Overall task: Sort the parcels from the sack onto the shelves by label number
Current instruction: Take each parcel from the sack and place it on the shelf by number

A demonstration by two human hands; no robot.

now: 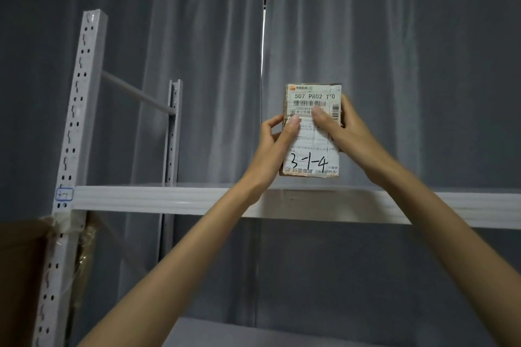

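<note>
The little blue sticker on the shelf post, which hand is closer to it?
Left. The left hand grips the parcel's left edge, on the side toward the blue sticker. The right hand grips the parcel's far edge.

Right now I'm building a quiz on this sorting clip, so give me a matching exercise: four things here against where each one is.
1. parcel
2. small tag
3. brown carton
4. curtain

a. on the white upright
b. bottom left corner
c. behind the shelf
d. between both hands

Pairs: 1-d, 2-a, 3-b, 4-c. Left hand, right hand.
</note>
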